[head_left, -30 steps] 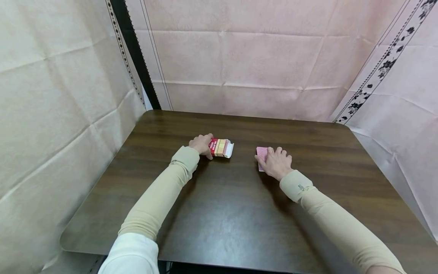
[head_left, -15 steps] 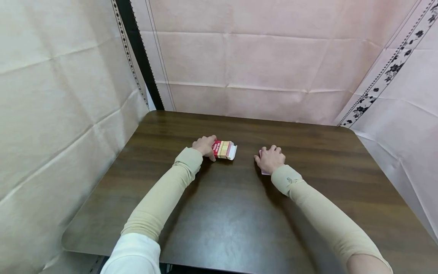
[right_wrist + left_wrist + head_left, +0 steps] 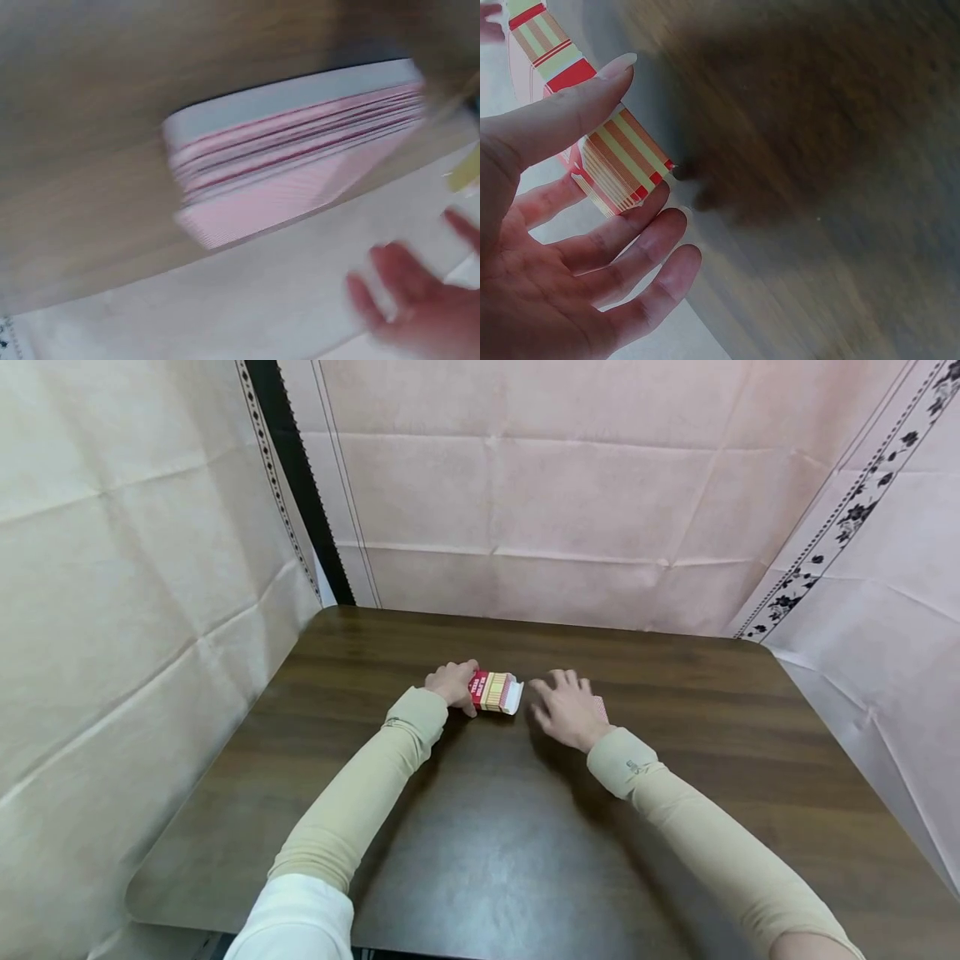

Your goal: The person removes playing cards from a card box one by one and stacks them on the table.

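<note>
My left hand [image 3: 452,685] grips a red and yellow striped card box [image 3: 495,692] by its left end. The left wrist view shows the thumb across one side of the box [image 3: 622,157] and fingers under the other. The box's white flap stands open toward the right. My right hand [image 3: 568,710], fingers spread, hovers between the box and a deck of pink-backed playing cards [image 3: 601,708]. Most of the deck is hidden behind this hand in the head view. In the blurred right wrist view the deck [image 3: 292,180] lies slightly fanned along its side, with no fingers on it.
Both hands work over the far half of a brown wooden table [image 3: 450,843]. Pale cloth sheets [image 3: 570,502] hang along its back and sides, and a dark strip [image 3: 307,485] shows in the gap at back left.
My right hand first covered the deck, then lifted off it and moved left toward the box, uncovering the deck's right edge. My left hand keeps its grip on the box, almost still.
</note>
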{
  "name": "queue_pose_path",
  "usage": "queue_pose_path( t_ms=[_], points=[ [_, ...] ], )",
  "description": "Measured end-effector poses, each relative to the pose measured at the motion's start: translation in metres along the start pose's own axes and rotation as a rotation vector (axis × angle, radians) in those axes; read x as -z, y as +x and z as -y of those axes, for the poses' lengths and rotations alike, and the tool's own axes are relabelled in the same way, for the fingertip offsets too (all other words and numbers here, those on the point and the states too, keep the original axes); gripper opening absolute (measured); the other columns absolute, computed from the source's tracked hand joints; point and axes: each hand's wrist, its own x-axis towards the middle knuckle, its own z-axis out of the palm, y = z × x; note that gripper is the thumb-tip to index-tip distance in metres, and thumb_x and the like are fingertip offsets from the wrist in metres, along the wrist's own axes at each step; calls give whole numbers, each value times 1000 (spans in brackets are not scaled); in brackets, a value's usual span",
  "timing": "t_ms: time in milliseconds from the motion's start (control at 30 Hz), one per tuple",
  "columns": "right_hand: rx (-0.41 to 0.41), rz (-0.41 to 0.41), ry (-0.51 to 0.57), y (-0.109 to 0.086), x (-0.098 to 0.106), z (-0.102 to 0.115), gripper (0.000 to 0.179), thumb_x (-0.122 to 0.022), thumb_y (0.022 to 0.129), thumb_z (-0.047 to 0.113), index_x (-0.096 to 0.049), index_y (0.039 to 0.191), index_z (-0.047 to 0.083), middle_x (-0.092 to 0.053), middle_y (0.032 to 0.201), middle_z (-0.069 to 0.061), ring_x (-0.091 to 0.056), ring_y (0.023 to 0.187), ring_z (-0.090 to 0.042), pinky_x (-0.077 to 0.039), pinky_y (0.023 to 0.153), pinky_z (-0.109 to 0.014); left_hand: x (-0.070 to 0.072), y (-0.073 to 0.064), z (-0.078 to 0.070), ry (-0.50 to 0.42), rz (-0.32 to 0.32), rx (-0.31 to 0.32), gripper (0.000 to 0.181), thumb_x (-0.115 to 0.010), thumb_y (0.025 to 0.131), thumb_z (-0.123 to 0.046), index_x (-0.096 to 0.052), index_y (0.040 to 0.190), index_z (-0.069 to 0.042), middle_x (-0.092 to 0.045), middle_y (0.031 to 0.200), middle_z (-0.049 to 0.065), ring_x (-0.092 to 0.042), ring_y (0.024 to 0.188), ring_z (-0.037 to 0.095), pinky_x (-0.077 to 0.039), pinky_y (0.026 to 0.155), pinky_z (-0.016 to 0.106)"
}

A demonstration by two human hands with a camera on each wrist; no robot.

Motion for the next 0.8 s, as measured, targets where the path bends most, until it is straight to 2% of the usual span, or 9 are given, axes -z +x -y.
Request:
queue_pose_path(
  t_ms=[67, 133, 233, 333, 433, 533, 667, 800],
  points=[
    [120, 18, 24, -1, -1, 6, 44, -57, 91, 20, -55, 135, 15, -49, 133, -23, -45, 120, -39, -40, 94, -53, -2, 0, -1, 5, 0, 0, 79, -87, 69, -22, -45, 135, -17, -57, 127, 11, -55, 112, 31, -44, 95, 49],
    [176, 60, 29, -1, -3, 11, 49, -57, 90, 15, -52, 138, 16, -44, 140, -25, -45, 123, -40, -42, 96, -54, -4, -1, -3, 8, -2, -6, 79, -87, 68, -22, -45, 135, -18, -58, 127, 10, -56, 111, 30, -45, 94, 49],
    [172, 126, 6, -1, -6, 15, 52, -58, 89, 14, -50, 141, 19, -28, 151, -26, -43, 126, -41, -42, 98, -56, -5, -3, -7, 8, -6, -24, 79, -87, 69, -21, -45, 135, -18, -58, 126, 11, -56, 111, 30, -46, 93, 49],
    [152, 174, -17, 0, -8, 18, 50, -61, 87, 13, -53, 136, 20, -11, 158, -27, -41, 127, -42, -41, 98, -55, -4, -4, -12, 5, -1, -48, 79, -87, 69, -21, -45, 135, -19, -58, 126, 11, -56, 110, 29, -47, 93, 49],
    [150, 191, -27, 1, -9, 19, 47, -64, 85, 14, -57, 132, 19, -4, 160, -26, -38, 128, -42, -40, 98, -54, -3, -4, -16, 6, 0, -69, 78, -87, 69, -20, -45, 135, -19, -58, 124, 10, -57, 109, 28, -47, 92, 49],
    [152, 171, -17, 1, -9, 20, 47, -64, 84, 15, -58, 130, 19, -7, 159, -26, -38, 128, -43, -40, 97, -53, 0, -3, -16, 17, -9, -72, 79, -88, 68, -20, -45, 134, -21, -59, 123, 10, -57, 109, 28, -47, 91, 49],
    [170, 97, 7, 0, -10, 18, 48, -64, 84, 16, -55, 131, 19, -18, 156, -28, -41, 125, -44, -42, 95, -54, 2, 0, -12, 31, -21, -51, 80, -89, 66, -19, -46, 134, -22, -59, 123, 10, -56, 110, 28, -46, 91, 49],
    [189, 39, 30, -1, -10, 17, 51, -70, 85, 26, -53, 133, 17, -28, 151, -27, -43, 125, -42, -41, 97, -54, 2, 0, -9, 32, -25, -26, 81, -89, 65, -19, -45, 134, -22, -59, 124, 9, -56, 111, 28, -46, 91, 50]
  ],
)
